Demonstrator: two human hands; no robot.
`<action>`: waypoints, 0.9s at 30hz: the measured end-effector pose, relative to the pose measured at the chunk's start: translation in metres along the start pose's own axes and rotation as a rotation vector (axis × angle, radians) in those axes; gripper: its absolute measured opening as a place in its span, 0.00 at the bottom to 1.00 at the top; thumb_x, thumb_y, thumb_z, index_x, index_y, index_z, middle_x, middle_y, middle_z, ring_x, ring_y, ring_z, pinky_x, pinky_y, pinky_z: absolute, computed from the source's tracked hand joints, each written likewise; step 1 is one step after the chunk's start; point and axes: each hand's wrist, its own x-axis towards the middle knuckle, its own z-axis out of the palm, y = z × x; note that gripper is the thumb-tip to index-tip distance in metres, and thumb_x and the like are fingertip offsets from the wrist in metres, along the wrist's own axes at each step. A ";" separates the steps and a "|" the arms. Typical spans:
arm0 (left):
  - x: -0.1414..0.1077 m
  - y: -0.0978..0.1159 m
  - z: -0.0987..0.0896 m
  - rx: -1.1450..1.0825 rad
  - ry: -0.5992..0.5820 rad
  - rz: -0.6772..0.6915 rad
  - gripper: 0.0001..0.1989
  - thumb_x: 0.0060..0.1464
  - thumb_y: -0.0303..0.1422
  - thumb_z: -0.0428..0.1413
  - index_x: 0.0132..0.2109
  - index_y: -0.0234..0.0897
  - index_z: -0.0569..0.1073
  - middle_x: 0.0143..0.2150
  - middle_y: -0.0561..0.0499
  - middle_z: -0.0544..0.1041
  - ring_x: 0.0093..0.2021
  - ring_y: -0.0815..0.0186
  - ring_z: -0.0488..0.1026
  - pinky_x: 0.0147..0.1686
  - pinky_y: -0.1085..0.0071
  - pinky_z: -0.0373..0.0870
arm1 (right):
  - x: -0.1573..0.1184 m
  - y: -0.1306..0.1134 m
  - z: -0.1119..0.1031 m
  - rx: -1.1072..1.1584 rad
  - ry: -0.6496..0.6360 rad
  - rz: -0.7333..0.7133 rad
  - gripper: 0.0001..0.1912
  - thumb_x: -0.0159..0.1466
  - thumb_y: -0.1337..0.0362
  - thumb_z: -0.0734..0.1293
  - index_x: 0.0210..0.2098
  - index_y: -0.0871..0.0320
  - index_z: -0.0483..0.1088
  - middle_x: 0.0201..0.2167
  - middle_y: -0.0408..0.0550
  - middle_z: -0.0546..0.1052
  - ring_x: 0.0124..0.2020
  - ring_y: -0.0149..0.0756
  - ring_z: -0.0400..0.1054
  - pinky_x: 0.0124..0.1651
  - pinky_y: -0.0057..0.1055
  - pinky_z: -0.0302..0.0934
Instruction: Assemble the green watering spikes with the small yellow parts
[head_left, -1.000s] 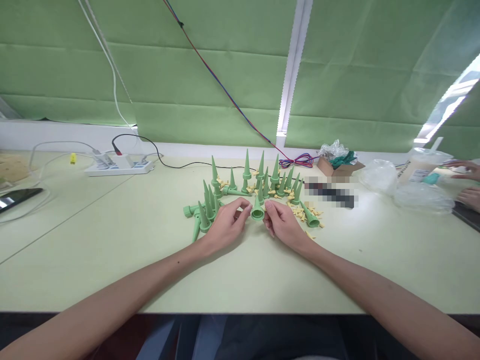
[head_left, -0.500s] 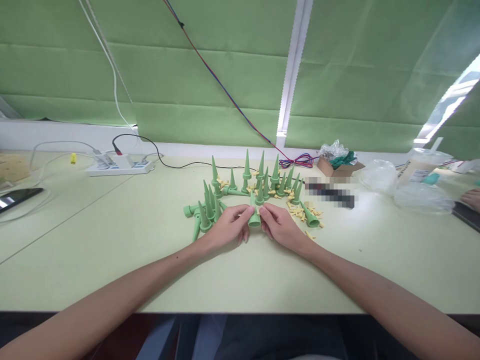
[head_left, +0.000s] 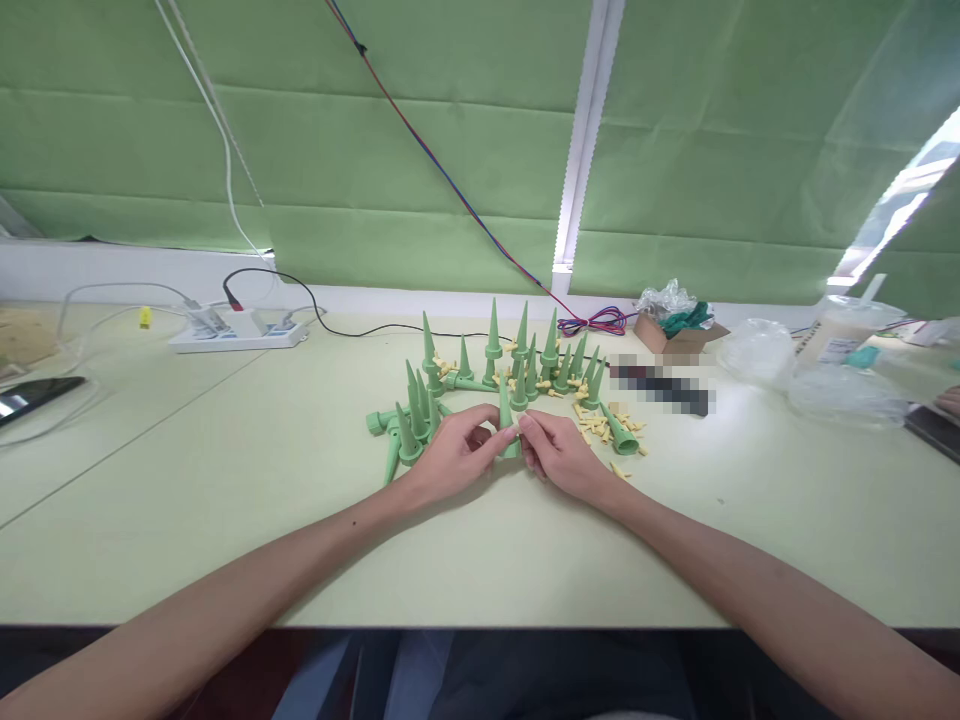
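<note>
A green plastic watering spike (head_left: 505, 405), pointing up and slightly tilted, is in my left hand (head_left: 459, 450), whose fingers curl round its wide collar. The left thumb lies across the collar's front. My right hand (head_left: 559, 452) is pinched close against the spike's right side. A sliver of pale yellow shows at its fingertips, apparently a small yellow valve mostly hidden by the fingers. Several more green spikes (head_left: 409, 440) stand or lie behind and to the left. Small yellow valves (head_left: 596, 425) lie scattered beside my right hand, near a spike lying on its side (head_left: 621, 432).
A power strip (head_left: 238, 336) with cables sits at the back left, a phone (head_left: 37, 398) at the left edge. Toward the right are a small cardboard box (head_left: 681, 340), plastic bags (head_left: 757, 352) and a drink cup (head_left: 832, 335). Another person's hand (head_left: 949, 400) shows at the far right.
My left thumb has moved right and across the front of the spike's collar, toward my right fingertips. The spike has dipped slightly toward me; my right hand stays nearly in place.
</note>
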 end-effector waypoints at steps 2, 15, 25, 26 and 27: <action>0.001 -0.002 0.001 0.035 0.032 0.047 0.17 0.62 0.45 0.51 0.32 0.37 0.63 0.24 0.57 0.64 0.22 0.72 0.67 0.20 0.78 0.61 | 0.000 0.000 0.000 -0.004 0.004 -0.001 0.26 0.72 0.49 0.53 0.23 0.56 0.60 0.16 0.39 0.66 0.17 0.28 0.59 0.26 0.26 0.55; -0.002 -0.004 0.000 0.130 0.038 0.275 0.06 0.62 0.33 0.53 0.37 0.36 0.71 0.46 0.48 0.66 0.27 0.75 0.63 0.25 0.76 0.65 | 0.000 0.001 0.001 -0.043 0.020 0.027 0.31 0.72 0.48 0.52 0.18 0.57 0.60 0.12 0.40 0.66 0.16 0.27 0.61 0.27 0.26 0.58; -0.001 -0.004 0.003 0.123 0.096 0.212 0.11 0.62 0.35 0.53 0.51 0.41 0.68 0.51 0.47 0.65 0.30 0.74 0.69 0.29 0.74 0.72 | 0.001 0.001 0.002 0.026 0.111 0.038 0.28 0.71 0.47 0.53 0.22 0.57 0.61 0.17 0.40 0.66 0.16 0.27 0.59 0.22 0.26 0.55; -0.001 -0.004 0.003 0.121 0.114 0.206 0.12 0.62 0.35 0.53 0.52 0.42 0.67 0.51 0.47 0.65 0.30 0.74 0.69 0.29 0.74 0.72 | 0.001 0.001 0.002 0.032 0.136 0.036 0.27 0.71 0.47 0.53 0.22 0.57 0.61 0.17 0.40 0.66 0.16 0.27 0.59 0.22 0.26 0.55; -0.001 -0.004 0.003 0.119 0.132 0.198 0.12 0.63 0.35 0.52 0.53 0.42 0.65 0.52 0.47 0.66 0.31 0.74 0.69 0.29 0.74 0.72 | 0.002 0.001 0.002 0.041 0.162 0.032 0.27 0.71 0.47 0.53 0.23 0.57 0.61 0.18 0.40 0.66 0.16 0.27 0.59 0.22 0.26 0.55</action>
